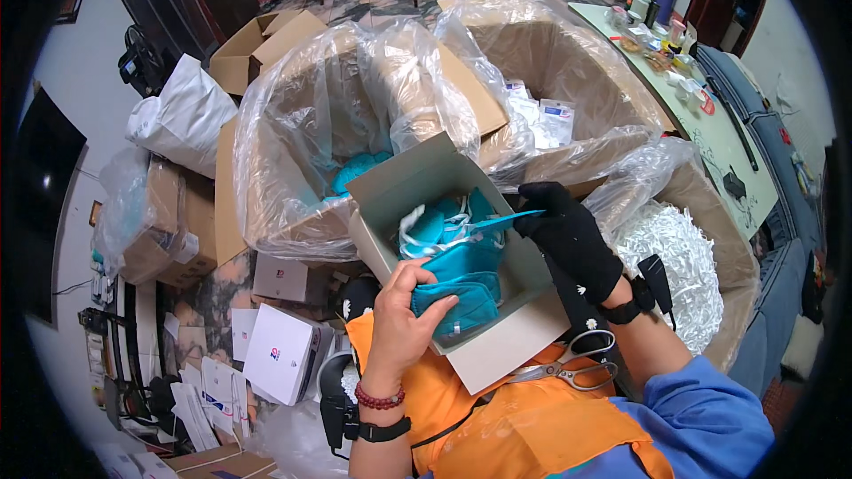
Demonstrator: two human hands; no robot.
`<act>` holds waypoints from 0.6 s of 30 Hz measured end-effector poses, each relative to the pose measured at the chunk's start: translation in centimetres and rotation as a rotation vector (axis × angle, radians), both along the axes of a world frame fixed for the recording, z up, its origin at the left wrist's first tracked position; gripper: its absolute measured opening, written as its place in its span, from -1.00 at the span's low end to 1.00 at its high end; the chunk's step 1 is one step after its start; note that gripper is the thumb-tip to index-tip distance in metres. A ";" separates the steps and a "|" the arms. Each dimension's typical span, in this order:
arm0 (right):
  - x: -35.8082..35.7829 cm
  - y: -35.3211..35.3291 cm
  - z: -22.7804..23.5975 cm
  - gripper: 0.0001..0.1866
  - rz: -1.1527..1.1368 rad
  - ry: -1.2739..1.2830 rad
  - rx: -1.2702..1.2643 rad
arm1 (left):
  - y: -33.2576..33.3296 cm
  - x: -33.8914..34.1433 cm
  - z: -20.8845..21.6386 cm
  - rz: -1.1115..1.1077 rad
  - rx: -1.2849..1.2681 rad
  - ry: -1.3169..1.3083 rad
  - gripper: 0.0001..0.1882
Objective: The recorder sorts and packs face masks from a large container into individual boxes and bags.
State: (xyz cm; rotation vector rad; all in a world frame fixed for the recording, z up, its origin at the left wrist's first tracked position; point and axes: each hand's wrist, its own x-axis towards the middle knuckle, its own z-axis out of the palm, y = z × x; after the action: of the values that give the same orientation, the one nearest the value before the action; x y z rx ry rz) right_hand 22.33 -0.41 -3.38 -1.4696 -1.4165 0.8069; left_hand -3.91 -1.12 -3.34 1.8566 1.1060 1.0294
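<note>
An open white cardboard box [508, 361] sits tilted on my lap, with several teal face masks [466, 257] and their white straps inside. My left hand [398, 328], bare, reaches over the box's near left side, thumb and fingers closed on a teal mask [461, 302]. In a black glove, my right hand [568, 244] pinches the edge of another teal mask [506, 221] above the box's right side. Its fingertips are partly hidden by the dark glove. A pair of scissors [577, 359] with grey handles lies on my orange apron [515, 426], right of the box.
Plastic-lined cartons stand ahead: one [293, 142] with teal masks at its bottom, another [568, 62] with white packets [555, 122]. To the right is a carton of white shredded filler [670, 257]. White boxes [280, 350] lie at left; a cluttered table [710, 142] stands far right.
</note>
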 end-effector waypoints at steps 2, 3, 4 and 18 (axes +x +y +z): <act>-0.4 0.1 -0.5 -0.56 0.036 0.145 0.022 | 0.1 0.3 0.4 -0.048 -0.017 0.008 -0.68; -0.8 0.0 -0.6 -0.58 0.073 0.290 0.040 | 0.1 0.5 0.4 -0.095 -0.039 0.017 -0.69; -1.6 -0.2 -0.2 -0.58 0.078 0.292 0.038 | 0.0 0.5 0.3 -0.089 -0.040 0.018 -0.69; -1.2 -1.5 -1.4 -0.71 0.104 -0.521 0.130 | 0.4 1.0 -1.9 -0.009 -0.138 -0.248 -0.73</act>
State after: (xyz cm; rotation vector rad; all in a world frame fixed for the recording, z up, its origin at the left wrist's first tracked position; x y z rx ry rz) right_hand 21.16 -1.91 -4.79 -1.5808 -1.9046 0.3916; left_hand -2.93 -0.74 -5.21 1.5760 0.9938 1.1153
